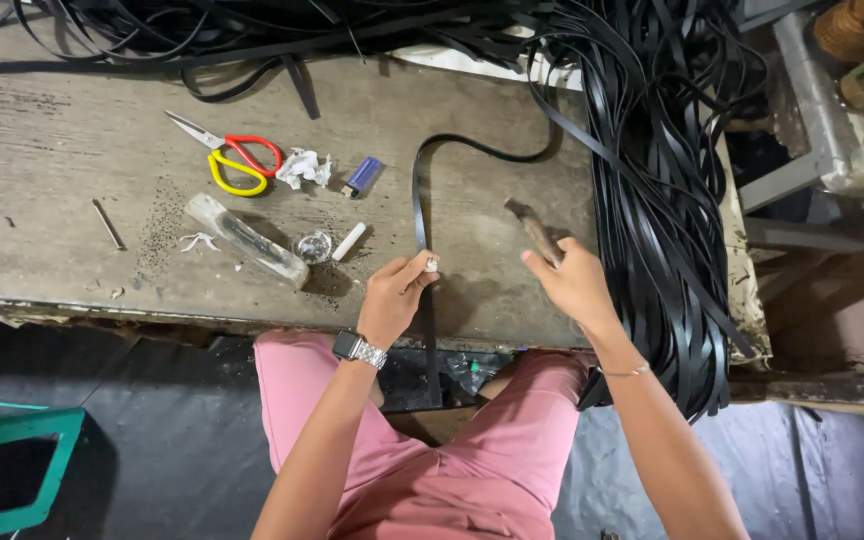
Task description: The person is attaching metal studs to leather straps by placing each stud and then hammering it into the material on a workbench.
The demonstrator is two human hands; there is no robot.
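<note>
My left hand (pixel 397 295) pinches a small pale metal piece against a flat black strap (pixel 418 200) that curves across the worn wooden table (pixel 52 150) and hangs over its front edge. My right hand (pixel 572 285) grips a short wooden-handled tool (pixel 532 228), raised a little to the right of the strap. A big bundle of the same black straps (pixel 652 180) drapes over the table's right end, beside my right forearm.
Red-and-yellow scissors (pixel 237 162), crumpled white paper (pixel 304 168), a blue lighter (pixel 362 176), a white stub (pixel 348 241), a small clear cup (pixel 312 245) and a long clear block (pixel 247 240) lie left of my hands. Metal frame parts (pixel 812 110) stand at right; a green frame (pixel 12 470) sits on the floor.
</note>
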